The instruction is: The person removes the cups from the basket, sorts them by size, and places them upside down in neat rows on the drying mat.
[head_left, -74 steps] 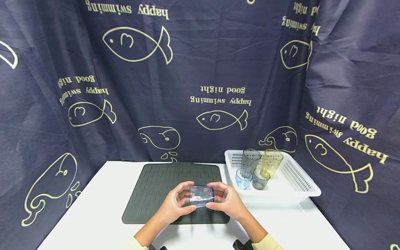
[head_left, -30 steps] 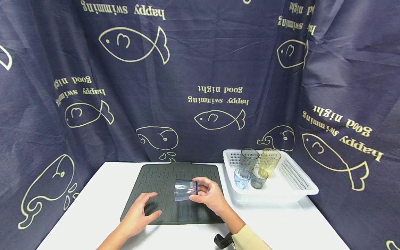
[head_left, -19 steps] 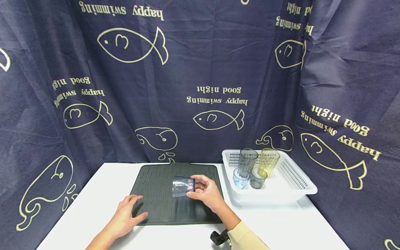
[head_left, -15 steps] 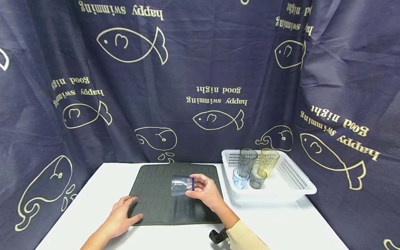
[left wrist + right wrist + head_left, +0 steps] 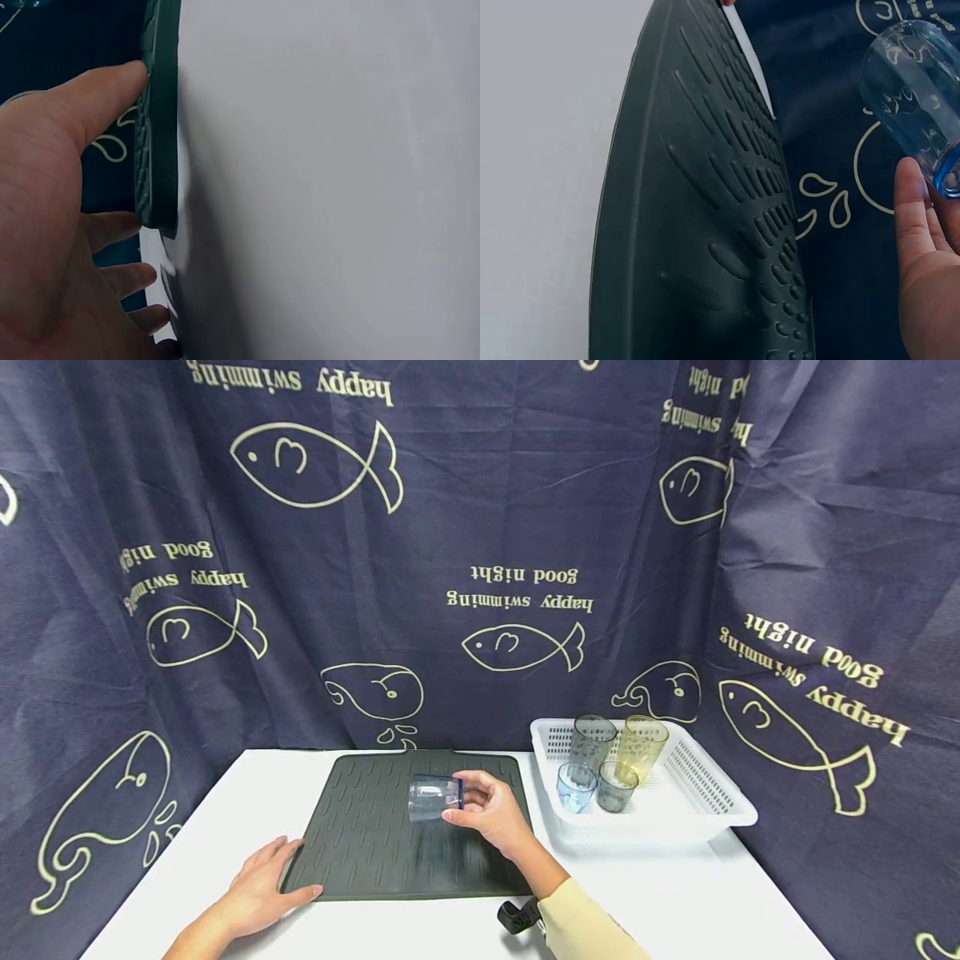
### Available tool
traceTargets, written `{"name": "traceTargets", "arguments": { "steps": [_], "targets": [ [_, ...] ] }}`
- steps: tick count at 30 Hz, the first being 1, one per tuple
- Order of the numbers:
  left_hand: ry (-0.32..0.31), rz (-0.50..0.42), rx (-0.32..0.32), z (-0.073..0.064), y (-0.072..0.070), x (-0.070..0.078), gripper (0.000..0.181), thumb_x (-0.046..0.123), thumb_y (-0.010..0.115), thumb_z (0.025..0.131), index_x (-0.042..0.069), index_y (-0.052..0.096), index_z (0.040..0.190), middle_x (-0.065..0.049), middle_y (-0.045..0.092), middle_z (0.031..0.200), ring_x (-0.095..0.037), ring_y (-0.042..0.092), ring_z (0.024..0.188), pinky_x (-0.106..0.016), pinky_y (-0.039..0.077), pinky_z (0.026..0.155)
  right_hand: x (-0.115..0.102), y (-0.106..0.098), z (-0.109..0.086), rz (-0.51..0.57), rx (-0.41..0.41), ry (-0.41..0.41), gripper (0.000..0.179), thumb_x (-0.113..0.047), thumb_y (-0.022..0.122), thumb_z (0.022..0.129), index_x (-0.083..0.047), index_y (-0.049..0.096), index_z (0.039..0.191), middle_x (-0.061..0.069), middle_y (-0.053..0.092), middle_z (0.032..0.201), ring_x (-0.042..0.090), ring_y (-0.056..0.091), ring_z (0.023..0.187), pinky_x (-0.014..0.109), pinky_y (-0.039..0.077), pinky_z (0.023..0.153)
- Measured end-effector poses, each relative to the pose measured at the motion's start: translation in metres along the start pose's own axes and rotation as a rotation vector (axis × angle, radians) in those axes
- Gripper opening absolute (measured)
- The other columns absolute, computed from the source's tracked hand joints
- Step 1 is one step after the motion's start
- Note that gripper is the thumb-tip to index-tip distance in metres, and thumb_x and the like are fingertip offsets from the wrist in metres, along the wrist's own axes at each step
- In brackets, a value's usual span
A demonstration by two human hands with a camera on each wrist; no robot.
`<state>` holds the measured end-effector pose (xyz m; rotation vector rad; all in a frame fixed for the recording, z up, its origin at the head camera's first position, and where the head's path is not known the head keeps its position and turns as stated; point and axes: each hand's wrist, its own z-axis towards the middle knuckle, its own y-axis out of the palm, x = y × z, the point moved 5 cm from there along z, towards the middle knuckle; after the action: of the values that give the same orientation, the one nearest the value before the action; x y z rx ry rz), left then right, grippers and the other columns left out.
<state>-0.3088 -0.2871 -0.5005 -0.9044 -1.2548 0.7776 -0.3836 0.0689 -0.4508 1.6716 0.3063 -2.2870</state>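
Observation:
My right hand (image 5: 493, 812) grips a clear drinking glass (image 5: 431, 798) near its blue rim. The glass lies sideways in the air above the dark ribbed drying mat (image 5: 356, 852), its base pointing left. In the right wrist view, the thumb (image 5: 913, 206) reaches the blue-rimmed end of the glass (image 5: 911, 82). My left hand (image 5: 258, 891) is at the mat's front left corner, fingers spread. The left wrist view has its thumb (image 5: 101, 97) at the mat's edge (image 5: 163, 120), with no glass in that hand.
At the right stands a white perforated basket (image 5: 720, 777). Inside it are a tall grey glass (image 5: 592, 742), a tall amber glass (image 5: 643, 747), a small blue glass (image 5: 576, 789) and a small grey glass (image 5: 617, 789). A dark blue fish-print curtain (image 5: 450, 543) surrounds the white table (image 5: 405, 935).
Both hands held the glass at first. The left hand let go and moved left to the mat's corner. The right hand carried the glass left and slightly farther away over the mat.

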Motion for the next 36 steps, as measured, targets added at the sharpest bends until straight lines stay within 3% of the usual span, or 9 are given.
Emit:
{"name": "traceTargets", "arguments": {
  "steps": [11, 19, 29, 34, 36],
  "targets": [
    [0.037, 0.058, -0.009, 0.003, 0.001, 0.002, 0.086, 0.056, 0.071, 0.088, -0.003, 0.048, 0.146, -0.038, 0.039, 0.152, -0.068, 0.034, 0.137, -0.081, 0.031, 0.103, 0.002, -0.001, 0.015, -0.064, 0.026, 0.005, 0.061, 0.004, 0.084, 0.078, 0.001, 0.060, 0.135, 0.018, 0.067, 0.121, 0.008, 0.069, 0.089, 0.020, 0.059, 0.076],
    [0.002, 0.066, -0.054, 0.007, 0.003, 0.002, 0.089, 0.061, 0.069, 0.089, -0.002, 0.047, 0.148, -0.035, 0.038, 0.156, -0.068, 0.029, 0.139, -0.084, 0.023, 0.104, 0.004, 0.004, 0.030, -0.079, 0.037, 0.019, 0.061, 0.001, 0.084, 0.079, 0.000, 0.060, 0.135, 0.018, 0.066, 0.125, 0.010, 0.069, 0.092, 0.020, 0.059, 0.077],
    [-0.014, 0.116, -0.082, 0.011, 0.002, 0.001, 0.095, 0.067, 0.067, 0.087, -0.001, 0.047, 0.149, -0.033, 0.041, 0.155, -0.066, 0.033, 0.139, -0.084, 0.027, 0.103, 0.011, 0.017, 0.048, -0.225, 0.028, 0.007, 0.062, -0.009, 0.087, 0.080, -0.001, 0.061, 0.136, 0.015, 0.067, 0.122, 0.013, 0.068, 0.095, 0.023, 0.059, 0.076],
    [-0.033, 0.115, -0.113, 0.013, 0.003, -0.001, 0.097, 0.069, 0.066, 0.087, -0.001, 0.045, 0.150, -0.033, 0.039, 0.156, -0.066, 0.031, 0.139, -0.085, 0.024, 0.104, 0.013, 0.026, 0.056, -0.224, 0.040, 0.014, 0.059, -0.007, 0.087, 0.079, -0.002, 0.063, 0.133, 0.016, 0.068, 0.119, 0.012, 0.067, 0.092, 0.020, 0.057, 0.073],
    [-0.038, 0.112, -0.121, 0.013, 0.004, -0.002, 0.097, 0.069, 0.066, 0.087, -0.001, 0.045, 0.150, -0.033, 0.038, 0.156, -0.066, 0.030, 0.140, -0.085, 0.023, 0.104, 0.009, 0.030, 0.056, -0.224, 0.050, 0.015, 0.059, -0.004, 0.086, 0.078, 0.001, 0.063, 0.132, 0.019, 0.067, 0.120, 0.018, 0.067, 0.094, 0.020, 0.056, 0.072]
  ]
}}
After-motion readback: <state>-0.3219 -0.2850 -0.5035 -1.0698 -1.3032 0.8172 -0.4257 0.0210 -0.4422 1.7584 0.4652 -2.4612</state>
